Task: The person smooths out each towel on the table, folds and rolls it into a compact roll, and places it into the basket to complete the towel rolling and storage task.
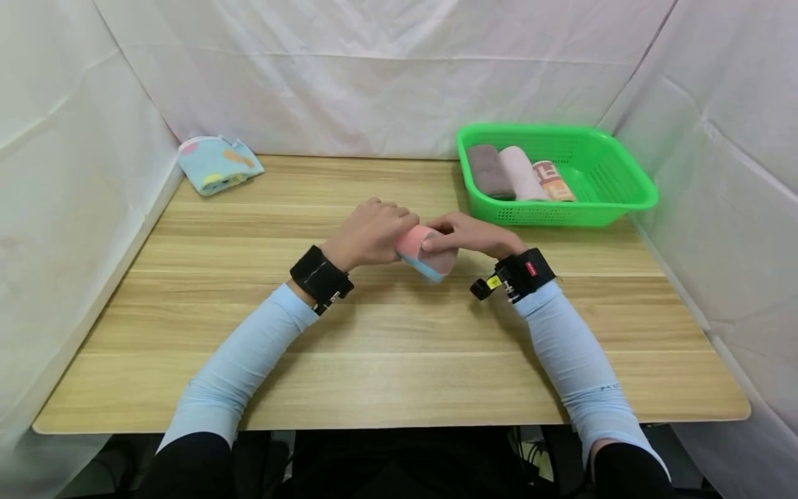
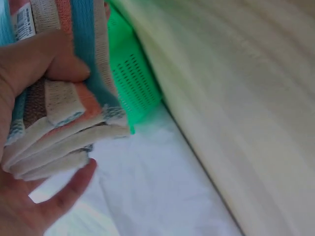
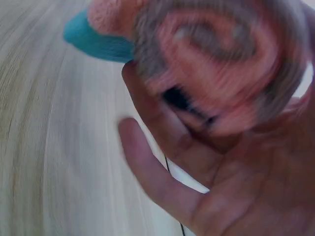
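A striped towel (image 1: pixel 430 258), partly rolled, is held up over the table between my two hands. My left hand (image 1: pixel 376 233) grips its left end. In the left wrist view the thumb lies over the blue, orange, brown and cream stripes of the towel (image 2: pixel 93 44), above several folded layers, and a barcode label shows at the top. My right hand (image 1: pixel 476 234) holds the other end, thumb on the near side. Up close in the right wrist view, the towel (image 3: pixel 216 64) shows a pink and grey-brown spiral end, with a turquoise edge sticking out to the left.
A green basket (image 1: pixel 623 206) stands at the back right. Inside lie a grey rolled towel (image 1: pixel 489 172), a pale pink one (image 1: pixel 522 173) and a brown-orange patterned one (image 1: pixel 553 181). A folded light-blue patterned cloth (image 1: pixel 219 165) lies at the back left. White curtains (image 1: pixel 374 83) enclose the table.
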Available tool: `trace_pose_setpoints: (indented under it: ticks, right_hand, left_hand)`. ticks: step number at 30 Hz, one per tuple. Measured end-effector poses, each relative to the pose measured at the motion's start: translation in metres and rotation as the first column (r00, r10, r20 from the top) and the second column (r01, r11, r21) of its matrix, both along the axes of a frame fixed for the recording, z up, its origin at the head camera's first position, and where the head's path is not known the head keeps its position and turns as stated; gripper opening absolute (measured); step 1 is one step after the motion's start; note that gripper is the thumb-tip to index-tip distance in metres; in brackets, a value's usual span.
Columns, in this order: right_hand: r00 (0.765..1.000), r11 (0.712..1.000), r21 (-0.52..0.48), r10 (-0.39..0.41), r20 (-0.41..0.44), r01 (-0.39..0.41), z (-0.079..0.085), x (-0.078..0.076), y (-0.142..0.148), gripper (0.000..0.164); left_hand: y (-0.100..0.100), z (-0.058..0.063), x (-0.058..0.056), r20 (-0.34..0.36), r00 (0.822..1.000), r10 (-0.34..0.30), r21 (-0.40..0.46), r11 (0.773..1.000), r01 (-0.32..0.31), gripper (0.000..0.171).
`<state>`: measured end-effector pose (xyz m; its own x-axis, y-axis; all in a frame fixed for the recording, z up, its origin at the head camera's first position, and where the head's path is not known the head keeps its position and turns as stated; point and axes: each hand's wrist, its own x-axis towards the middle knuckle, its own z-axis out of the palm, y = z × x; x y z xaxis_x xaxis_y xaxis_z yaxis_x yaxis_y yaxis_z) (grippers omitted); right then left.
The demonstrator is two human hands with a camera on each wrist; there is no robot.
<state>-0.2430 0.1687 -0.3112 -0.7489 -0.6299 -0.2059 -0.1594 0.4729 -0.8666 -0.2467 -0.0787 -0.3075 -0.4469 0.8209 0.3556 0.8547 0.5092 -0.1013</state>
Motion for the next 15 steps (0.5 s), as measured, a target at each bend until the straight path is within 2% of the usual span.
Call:
trace_pose_setpoints:
  ticks: [2,4,6,8,9,10,11,12,15]
  right_hand:
    - [0.996,0.993,-0.115,0.039,0.084,-0.029,-0.003,0.001,0.001,0.052]
    - [0.970,0.957,-0.273,0.155,0.186,-0.100,-0.008,0.002,0.001,0.068]
    - [0.914,0.887,-0.427,0.309,0.261,-0.178,-0.014,0.002,-0.001,0.080]
    - [0.839,0.809,-0.539,0.449,0.307,-0.236,-0.019,0.001,-0.005,0.084]
    - [0.809,0.773,-0.581,0.500,0.310,-0.255,-0.021,0.000,-0.008,0.084]
    - [0.796,0.758,-0.604,0.513,0.321,-0.245,-0.022,0.000,-0.010,0.081]
    - [0.807,0.764,-0.606,0.494,0.325,-0.223,-0.022,0.000,-0.011,0.076]
    - [0.823,0.781,-0.593,0.461,0.331,-0.199,-0.021,0.000,-0.011,0.076]
    - [0.883,0.864,-0.499,0.284,0.374,-0.067,-0.014,0.004,-0.011,0.082]
  left_hand:
    - [0.000,0.004,0.002,-0.043,0.999,-0.033,0.037,0.999,0.034,0.033]
    - [0.001,0.007,0.005,-0.097,0.993,-0.069,0.080,0.994,0.077,0.034]
    - [0.002,0.009,0.008,-0.162,0.982,-0.093,0.114,0.987,0.112,0.031]
    - [0.003,0.010,0.010,-0.223,0.970,-0.102,0.136,0.982,0.134,0.028]
    - [0.003,0.011,0.011,-0.251,0.963,-0.100,0.141,0.980,0.139,0.026]
    - [0.003,0.011,0.012,-0.272,0.957,-0.097,0.145,0.979,0.141,0.026]
    - [0.004,0.012,0.013,-0.288,0.953,-0.093,0.148,0.979,0.140,0.025]
    - [0.004,0.012,0.013,-0.297,0.951,-0.089,0.149,0.979,0.138,0.025]
    - [0.004,0.013,0.013,-0.302,0.950,-0.084,0.142,0.981,0.132,0.027]
